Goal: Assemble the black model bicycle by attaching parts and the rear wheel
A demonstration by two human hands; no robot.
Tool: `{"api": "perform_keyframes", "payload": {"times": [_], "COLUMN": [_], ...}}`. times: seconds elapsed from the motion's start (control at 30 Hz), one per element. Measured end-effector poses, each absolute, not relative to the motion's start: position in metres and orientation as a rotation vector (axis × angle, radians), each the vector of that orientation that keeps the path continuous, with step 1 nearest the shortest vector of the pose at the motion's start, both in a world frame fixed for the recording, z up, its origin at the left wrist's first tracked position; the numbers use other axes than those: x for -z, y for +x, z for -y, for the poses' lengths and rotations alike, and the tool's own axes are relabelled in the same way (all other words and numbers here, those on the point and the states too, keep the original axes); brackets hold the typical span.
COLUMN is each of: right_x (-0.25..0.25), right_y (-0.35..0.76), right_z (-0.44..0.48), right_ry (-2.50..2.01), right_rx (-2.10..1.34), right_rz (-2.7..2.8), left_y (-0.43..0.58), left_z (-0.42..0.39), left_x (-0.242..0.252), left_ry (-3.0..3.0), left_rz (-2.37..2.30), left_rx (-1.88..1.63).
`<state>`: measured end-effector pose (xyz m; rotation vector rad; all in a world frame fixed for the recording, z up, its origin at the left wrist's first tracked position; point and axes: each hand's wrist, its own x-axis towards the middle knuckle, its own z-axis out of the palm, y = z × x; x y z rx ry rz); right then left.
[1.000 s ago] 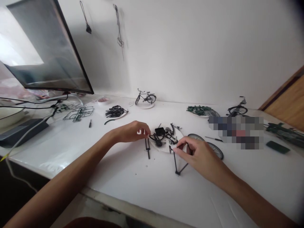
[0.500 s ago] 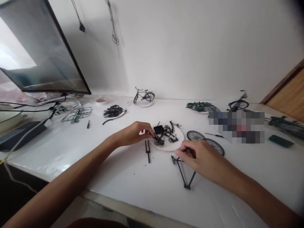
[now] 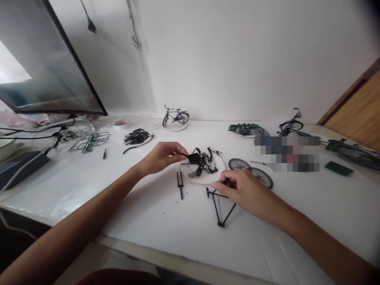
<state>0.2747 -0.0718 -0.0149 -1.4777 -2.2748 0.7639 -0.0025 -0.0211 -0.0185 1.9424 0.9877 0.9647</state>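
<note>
My left hand [image 3: 162, 157] pinches a small black bicycle-model part [image 3: 194, 158] above a white paper plate [image 3: 218, 166]. More black model parts and small grey wheels [image 3: 203, 164] lie heaped on that plate. My right hand [image 3: 240, 190] rests just off the plate's front edge, its fingers closed on the top bar of a black triangular model frame [image 3: 221, 209]. A narrow black fork-shaped piece [image 3: 179, 185] lies on the table between my hands. The frame's upper bar is partly hidden under my right fingers.
Two spoked model wheels [image 3: 247, 170] lie right of the plate. Two finished model bicycles [image 3: 175, 116] stand at the back. Green sprues [image 3: 89, 142], a plate of black parts [image 3: 138, 137], a monitor [image 3: 50, 59], cables and a pixelated patch [image 3: 286, 154] surround the white table [image 3: 148, 206].
The whole view has shifted as my head turned. The black frame swung about under my right hand, and the part in my left hand now sits slightly higher above the plate.
</note>
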Motion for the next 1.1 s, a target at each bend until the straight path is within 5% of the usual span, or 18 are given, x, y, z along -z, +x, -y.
{"api": "perform_keyframes", "payload": {"times": [0.43, 1.1], "right_x": [0.022, 0.015], "right_y": [0.270, 0.275], "right_z": [0.068, 0.073], "right_ry": [-1.259, -1.351], "right_rx": [-1.592, -0.950], "right_rz": [1.776, 2.247], "left_y": [0.000, -0.010], "left_z": [0.024, 0.022], "left_x": [0.011, 0.013], "left_ry": [1.831, 2.389], "left_rz": [-0.954, -1.165], "left_rx": [-1.217, -0.699]}}
